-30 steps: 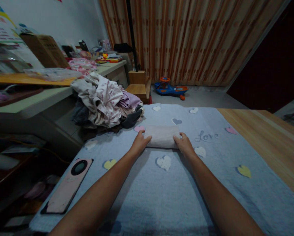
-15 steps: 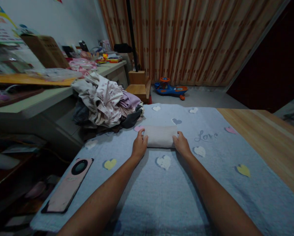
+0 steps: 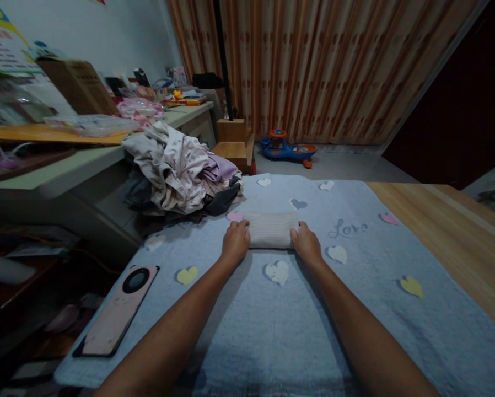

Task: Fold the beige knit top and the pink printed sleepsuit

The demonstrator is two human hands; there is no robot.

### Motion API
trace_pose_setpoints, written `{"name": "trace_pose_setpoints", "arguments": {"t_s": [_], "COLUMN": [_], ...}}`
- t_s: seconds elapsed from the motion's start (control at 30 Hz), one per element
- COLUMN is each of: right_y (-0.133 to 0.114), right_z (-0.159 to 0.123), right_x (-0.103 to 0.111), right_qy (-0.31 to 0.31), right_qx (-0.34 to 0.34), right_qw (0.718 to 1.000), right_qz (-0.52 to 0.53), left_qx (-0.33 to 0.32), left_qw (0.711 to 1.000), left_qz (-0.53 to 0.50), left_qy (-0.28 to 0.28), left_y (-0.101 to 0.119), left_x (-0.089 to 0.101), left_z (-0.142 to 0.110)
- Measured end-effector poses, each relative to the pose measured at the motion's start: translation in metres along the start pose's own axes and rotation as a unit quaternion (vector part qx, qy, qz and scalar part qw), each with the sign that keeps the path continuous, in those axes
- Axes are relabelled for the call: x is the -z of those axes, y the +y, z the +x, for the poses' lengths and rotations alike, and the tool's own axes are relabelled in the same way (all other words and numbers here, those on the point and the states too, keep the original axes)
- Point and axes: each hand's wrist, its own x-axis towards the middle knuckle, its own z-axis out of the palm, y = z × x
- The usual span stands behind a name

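Note:
A small folded bundle of pale ribbed cloth (image 3: 271,230) lies on a light blue blanket (image 3: 256,331) printed with hearts. My left hand (image 3: 236,241) grips the bundle's left end, its fingers closed at the edge. At the opposite end my right hand (image 3: 306,242) pinches the cloth between thumb and fingers. Both forearms reach straight forward across the blanket. What garment the folded cloth is, I cannot tell.
A heap of crumpled clothes (image 3: 181,171) sits at the blanket's far left corner. A pink phone (image 3: 117,314) lies at the near left. Left stands a cluttered desk (image 3: 61,165); beyond the table, a blue ride-on toy (image 3: 289,150) is on the floor.
My left hand's fingers have drawn closer together at the cloth's left edge. My right hand and the folded cloth stay almost in place.

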Motion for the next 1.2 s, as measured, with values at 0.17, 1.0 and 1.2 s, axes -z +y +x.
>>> {"name": "trace_pose_setpoints", "arguments": {"t_s": [0.17,1.0,1.2], "right_y": [0.001,-0.019,-0.008], "right_z": [0.001,0.01,0.014], "right_x": [0.0,-0.023,-0.032], "right_qy": [-0.003,0.078,0.026], "right_qx": [0.0,0.203,0.198], "right_qw": [1.0,0.976,0.979], "right_qz": [-0.003,0.01,-0.026], "left_qx": [-0.084,-0.182,-0.185], "left_qw": [0.992,0.975,0.973], "left_qz": [0.052,0.103,0.104], "left_qy": [0.073,-0.078,-0.093], "left_y": [0.018,0.045,0.042], "left_x": [0.005,-0.036,-0.036], "left_z": [0.001,0.028,0.028]}}
